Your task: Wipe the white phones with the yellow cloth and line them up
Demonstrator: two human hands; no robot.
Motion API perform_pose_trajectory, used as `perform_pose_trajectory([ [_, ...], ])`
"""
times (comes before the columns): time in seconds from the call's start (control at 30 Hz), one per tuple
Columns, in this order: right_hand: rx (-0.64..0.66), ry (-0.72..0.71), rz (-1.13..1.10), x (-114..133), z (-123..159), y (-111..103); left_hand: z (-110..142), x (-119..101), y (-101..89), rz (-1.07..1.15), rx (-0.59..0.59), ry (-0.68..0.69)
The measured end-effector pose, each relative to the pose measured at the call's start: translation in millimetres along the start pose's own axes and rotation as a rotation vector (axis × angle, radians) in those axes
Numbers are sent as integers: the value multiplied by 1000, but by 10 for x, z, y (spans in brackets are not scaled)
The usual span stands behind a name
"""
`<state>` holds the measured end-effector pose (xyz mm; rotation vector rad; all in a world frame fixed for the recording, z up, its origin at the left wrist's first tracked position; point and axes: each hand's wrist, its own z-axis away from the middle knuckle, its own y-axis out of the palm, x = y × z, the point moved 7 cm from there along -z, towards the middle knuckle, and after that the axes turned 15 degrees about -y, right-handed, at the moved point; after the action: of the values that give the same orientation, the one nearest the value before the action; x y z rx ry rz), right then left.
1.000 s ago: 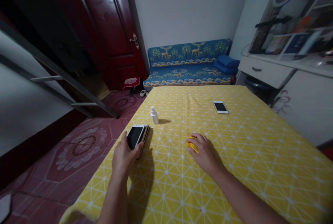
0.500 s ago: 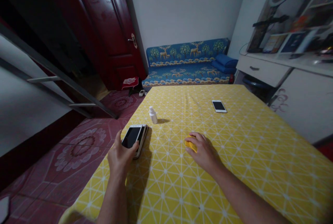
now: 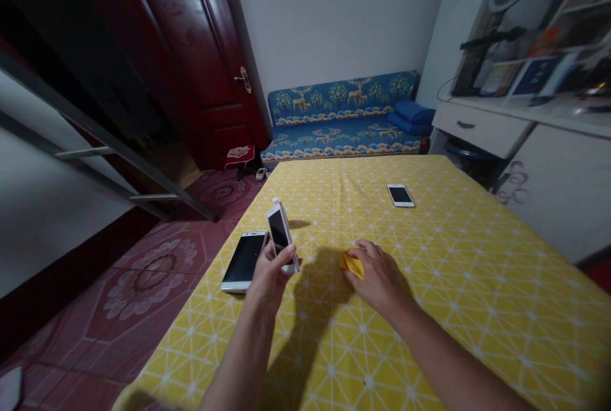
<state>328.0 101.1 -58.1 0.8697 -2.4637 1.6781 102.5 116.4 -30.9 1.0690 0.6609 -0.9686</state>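
My left hand is shut on a white smartphone, holding it up on its edge with the dark screen facing left. Just to its left, a second smartphone lies flat on the yellow patterned tablecloth, close to the table's left edge. My right hand rests on a small yellow cloth, its fingers over the cloth. A small white bottle stands behind the raised phone, mostly hidden. A third smartphone lies face up farther back, beyond both hands.
A blue deer-patterned sofa stands beyond the table's far edge. A dark red door is at the back left, above a red patterned tile floor. A white desk with a drawer stands to the right.
My left hand has lifted the top phone off the stack and turned it upright. The lower phone now lies alone on the table. My right hand has barely moved.
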Motion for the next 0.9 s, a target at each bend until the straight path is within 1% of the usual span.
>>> perform_pose_trajectory([
  [0.07, 2, 2, 31, -37, -3, -48, -84, 203, 303, 78, 105, -125],
  [0.13, -17, 5, 44, -106, -7, -86, -177, 334, 554, 65, 190, -167],
  [0.2, -83, 61, 14, -250, -2, -114, -296, 464, 715, 21, 245, -205],
  [0.23, -128, 107, -24, -349, 7, -119, -364, 529, 750, -10, 245, -218],
  [0.37, -360, 334, -260, -792, 83, -115, -591, 761, 700, -149, 147, -229],
  [0.47, -501, 439, -442, -1009, 140, -106, -623, 882, 670, -218, 152, -258],
  [0.53, -532, 467, -505, -1066, 155, -97, -592, 917, 675, -268, 183, -278],
  [0.6, -536, 472, -529, -1077, 158, -85, -550, 915, 689, -334, 215, -279],
  [0.67, -538, 460, -549, -1067, 152, -66, -516, 890, 699, -449, 239, -261],
  [0.73, -546, 444, -571, -1057, 145, -48, -492, 818, 694, -664, 222, -165],
  [0.8, -552, 440, -588, -1054, 142, -37, -464, 703, 674, -874, 166, -19],
  [0.87, -543, 439, -598, -1049, 138, -38, -420, 572, 639, -984, 97, 123],
  [0.9, -533, 436, -599, -1044, 135, -42, -394, 521, 621, -1015, 75, 173],
])
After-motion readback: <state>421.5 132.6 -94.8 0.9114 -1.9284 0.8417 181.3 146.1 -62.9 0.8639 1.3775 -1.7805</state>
